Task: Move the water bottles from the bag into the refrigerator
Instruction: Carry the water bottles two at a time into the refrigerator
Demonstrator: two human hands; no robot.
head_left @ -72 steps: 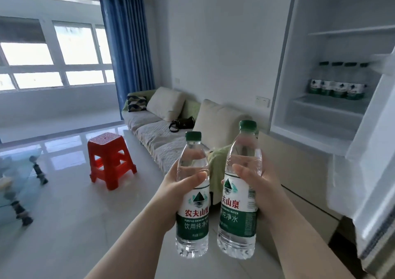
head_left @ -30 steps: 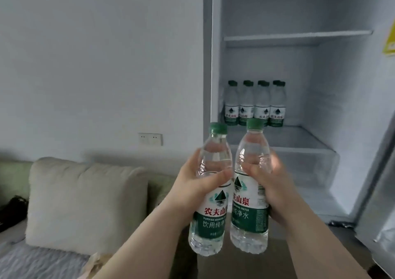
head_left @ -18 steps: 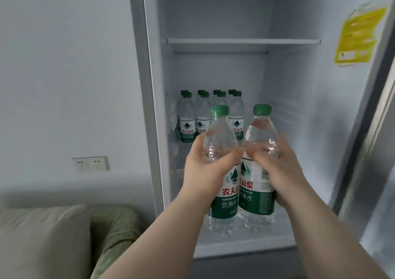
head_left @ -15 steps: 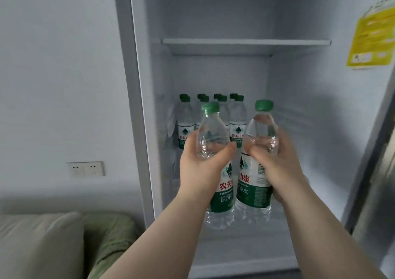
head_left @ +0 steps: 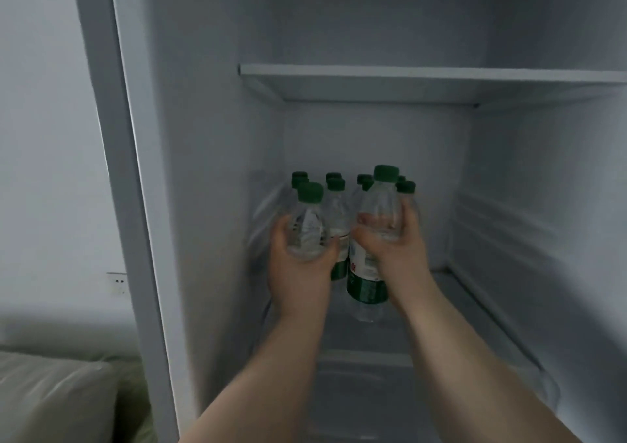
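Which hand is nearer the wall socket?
Left. The left hand, gripping a bottle, is inside the fridge, right of the socket; the right hand is farther right, beyond it.

A plain, pale grey-white wall (head_left: 47, 120) takes up the left side, evenly and rather dimly lit. Low on it sits a small white wall socket (head_left: 118, 283), set flush with the surface. Below the socket the wall darkens into a soft band of shade. Further below the socket and to its left lies a large beige cushion (head_left: 51, 398) with a rounded top edge. Directly below the socket a strip of pale green fabric (head_left: 135, 405) shows, touching the cushion's right side.
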